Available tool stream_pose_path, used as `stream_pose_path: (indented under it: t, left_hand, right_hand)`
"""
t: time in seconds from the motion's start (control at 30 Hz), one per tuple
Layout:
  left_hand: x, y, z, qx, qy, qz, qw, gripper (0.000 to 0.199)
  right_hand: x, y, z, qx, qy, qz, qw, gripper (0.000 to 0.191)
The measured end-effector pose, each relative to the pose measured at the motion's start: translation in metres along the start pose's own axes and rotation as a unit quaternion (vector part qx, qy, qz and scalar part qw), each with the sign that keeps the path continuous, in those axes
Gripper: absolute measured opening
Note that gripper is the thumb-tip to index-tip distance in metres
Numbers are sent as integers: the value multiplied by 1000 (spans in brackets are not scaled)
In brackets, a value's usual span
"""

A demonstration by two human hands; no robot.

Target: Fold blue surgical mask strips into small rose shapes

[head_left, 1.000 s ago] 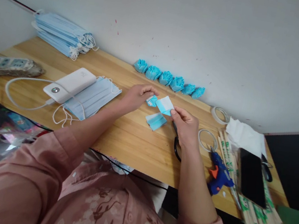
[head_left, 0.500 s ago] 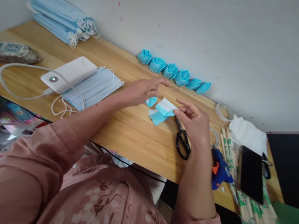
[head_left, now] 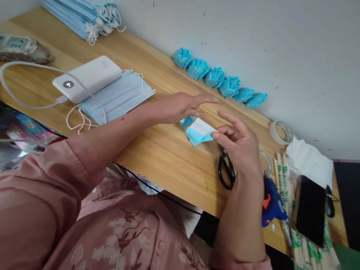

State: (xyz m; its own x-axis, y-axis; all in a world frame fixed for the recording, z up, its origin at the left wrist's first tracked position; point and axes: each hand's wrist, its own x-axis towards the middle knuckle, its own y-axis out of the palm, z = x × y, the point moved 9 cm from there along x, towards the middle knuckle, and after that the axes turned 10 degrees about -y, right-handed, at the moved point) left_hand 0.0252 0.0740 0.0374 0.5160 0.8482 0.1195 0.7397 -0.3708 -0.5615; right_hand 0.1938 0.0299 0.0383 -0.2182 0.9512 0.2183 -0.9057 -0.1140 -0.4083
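My right hand (head_left: 238, 145) pinches the edge of a blue-and-white piece of mask fabric (head_left: 202, 127) between thumb and fingertips. Beneath that piece lies more blue fabric (head_left: 194, 140), partly covered. My left hand (head_left: 179, 107) hovers to its left with the index finger stretched out and the thumb apart. Just under the left fingers shows a small blue folded piece (head_left: 187, 121); whether the hand touches it, I cannot tell. Black-handled scissors (head_left: 226, 173) lie by my right wrist, their blades partly hidden.
Several blue fabric flowers (head_left: 214, 77) line the wall. Stacked masks (head_left: 73, 2), a white power bank (head_left: 87, 78) and a mask (head_left: 120, 97) are leftward. To the right are tape (head_left: 281, 132), a blue glue gun (head_left: 272, 203), a phone (head_left: 311, 210) and wrapped sticks (head_left: 313, 263).
The view has shifted slightly. The pinched fabric now overlaps the blue piece below it more, and my right hand stays closed on it. My left fingers remain stretched out.
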Motion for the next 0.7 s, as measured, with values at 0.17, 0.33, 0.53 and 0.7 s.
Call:
stream_pose_path:
  t: [0.17,0.33,0.53,0.7]
  left_hand:
    - [0,4,1,5,-2,10,1000,52]
    - [-2,9,-3,-1,9,35,999,53]
    - [-2,11,-1,-11,-1,42,999,48]
    - [0,8,3,-47,-17,27,998,43]
  right_hand:
    - [1,6,-3,-41,-8,7,999,59]
    - [1,7,-5,-54,-18,2,998,56]
    - [1,7,-3,-69,-18,2,997,54]
    - [1,7,-3,-92,-27,10,995,53]
